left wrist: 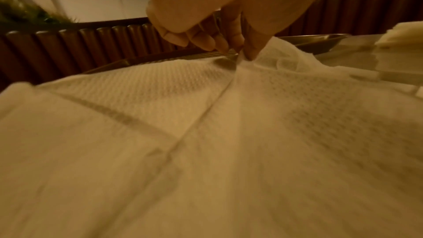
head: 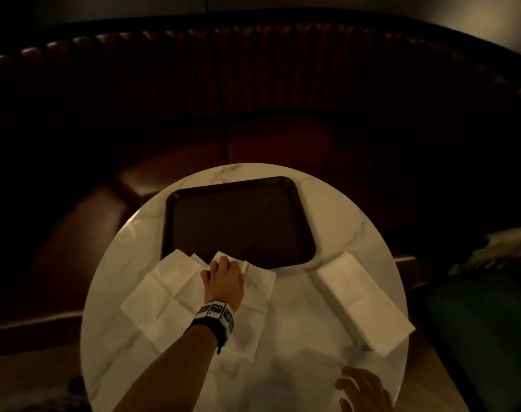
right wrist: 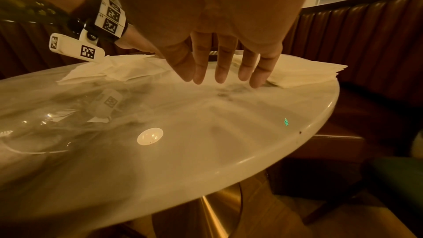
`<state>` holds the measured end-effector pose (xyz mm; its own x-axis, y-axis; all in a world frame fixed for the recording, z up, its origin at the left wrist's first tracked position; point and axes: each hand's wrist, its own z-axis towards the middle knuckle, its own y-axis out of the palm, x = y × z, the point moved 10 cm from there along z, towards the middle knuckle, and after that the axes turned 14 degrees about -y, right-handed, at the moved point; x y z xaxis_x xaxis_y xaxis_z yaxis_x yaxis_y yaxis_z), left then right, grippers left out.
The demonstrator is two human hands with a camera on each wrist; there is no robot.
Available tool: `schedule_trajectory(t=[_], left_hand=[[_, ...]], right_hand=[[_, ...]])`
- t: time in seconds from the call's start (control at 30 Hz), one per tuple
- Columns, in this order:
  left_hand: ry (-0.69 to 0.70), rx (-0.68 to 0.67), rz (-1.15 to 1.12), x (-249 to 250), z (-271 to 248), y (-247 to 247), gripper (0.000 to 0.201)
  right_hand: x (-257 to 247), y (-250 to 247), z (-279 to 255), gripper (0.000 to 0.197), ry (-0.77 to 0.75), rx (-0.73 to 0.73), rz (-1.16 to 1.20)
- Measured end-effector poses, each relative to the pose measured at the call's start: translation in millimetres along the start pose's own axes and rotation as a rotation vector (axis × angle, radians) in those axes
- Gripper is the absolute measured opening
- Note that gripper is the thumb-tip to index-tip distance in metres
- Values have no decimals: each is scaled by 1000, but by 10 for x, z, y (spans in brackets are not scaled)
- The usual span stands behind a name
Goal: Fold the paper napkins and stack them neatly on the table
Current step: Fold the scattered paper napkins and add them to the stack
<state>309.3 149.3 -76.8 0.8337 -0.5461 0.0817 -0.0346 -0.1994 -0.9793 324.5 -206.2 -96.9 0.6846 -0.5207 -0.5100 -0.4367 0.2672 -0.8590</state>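
Unfolded white paper napkins [head: 170, 295] lie spread on the left half of the round marble table [head: 298, 367]. My left hand [head: 225, 270] reaches over them and pinches the far edge of the top napkin [left wrist: 251, 61] between thumb and fingers, lifting it a little. A neat stack of folded napkins [head: 363, 298] lies on the right side of the table, also seen in the right wrist view as the stack of folded napkins [right wrist: 304, 73]. My right hand [head: 363, 388] hovers open over the near right part of the table, fingers [right wrist: 224, 68] straight and spread, holding nothing.
A dark rectangular tray [head: 238, 221] sits at the far side of the table, right behind the napkins. A curved brown leather bench [head: 253, 84] wraps round the table. The table's rim [right wrist: 297, 144] drops off at the right, above a brass pedestal [right wrist: 219, 213].
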Motion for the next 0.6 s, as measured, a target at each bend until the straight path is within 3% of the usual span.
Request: schedule_trajectory(t=[0.03, 0.07, 0.13, 0.2, 0.3, 0.37, 0.4, 0.43, 0.47, 0.53, 0.6], left_hand=[[-22, -11, -33, -10, 19, -8, 21], [-50, -25, -86, -19, 27, -38, 18], [-122, -66, -265, -73, 27, -118, 12], [-188, -80, -546, -162, -36, -277, 8], [-243, -88, -1008, -349, -195, -636, 9], [-291, -110, -1327, -555, -332, -903, 9], [-301, -125, -1471, -662, -409, -1034, 9], [-287, -125, -1551, -776, -482, -1146, 8], [-245, -100, -1537, -873, -566, -1262, 9], [-132, -70, -1267, -948, -762, -1293, 10], [-71, -128, -953, -990, -1062, -1042, 10]], right_hand=[[-13, -23, -1, 15, 6, -19, -16], [43, -25, 16, 12, 17, -11, -16], [86, 4, 60, 32, 16, -20, 24], [40, -80, 115, 6, -36, 21, -63], [-160, -147, 211, 13, -95, 14, -98], [-330, -183, 276, 31, -136, 35, -122], [-412, -150, 303, 29, -174, 24, -111], [-533, -164, 322, 14, -180, -17, -120], [-576, -118, 348, 14, -168, -42, -104], [-644, 23, 351, 55, -142, -113, -8], [-813, 21, 373, 64, -145, -110, -18]])
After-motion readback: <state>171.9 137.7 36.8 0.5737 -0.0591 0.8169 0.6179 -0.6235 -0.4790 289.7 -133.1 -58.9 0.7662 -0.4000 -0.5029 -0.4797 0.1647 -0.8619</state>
